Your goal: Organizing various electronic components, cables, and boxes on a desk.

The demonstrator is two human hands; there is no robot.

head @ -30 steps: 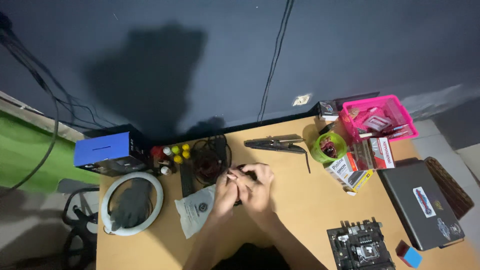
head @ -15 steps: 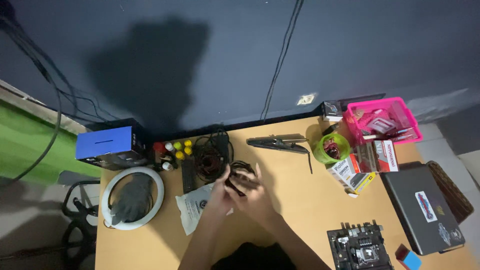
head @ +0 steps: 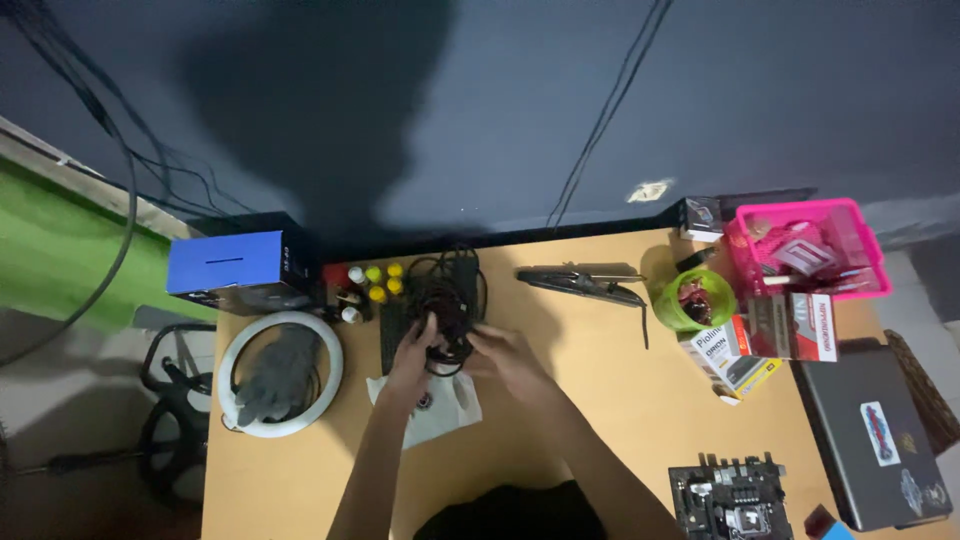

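Torso: a dark shape at the near table (head: 600, 400) edge, cut off by the frame.
Board: a circuit board (head: 735, 497) lies near the front right, partly out of frame.
Laptop: a dark laptop (head: 880, 440) with stickers sits at the right edge, its far corner cropped.
Bag: a white bag (head: 432, 405) lies flat under the forearms, just short of the hands.
Left hand: the left hand (head: 413, 350) rests on the cable coil (head: 447, 318), fingers curled over its left side; a grip is likely, but dim light leaves it uncertain.
Right hand: the right hand (head: 505, 352) meets the coil from the right, fingers bent toward it. Whether they pinch a strand cannot be told.
Coil: a tangle of dark cable at mid-table, beside a black strip (head: 392, 335) and behind the bag.
Step in hand: by appearance, gathering or sorting the coil with both hands.
Next move calls for: a firm hold on one side and a free loose end on the other, so that no loop snags the small bottles (head: 372, 283).
Ring light: a white ring light (head: 281, 373) at the left holds a grey glove (head: 272, 372).
Far row: blue box (head: 232, 268), bottles, a long dark tool (head: 580, 283), green cup (head: 693, 298), cartons (head: 765, 335), pink basket (head: 808, 245).
Hard to make out: cup and basket contents, cable ends, fingertips.
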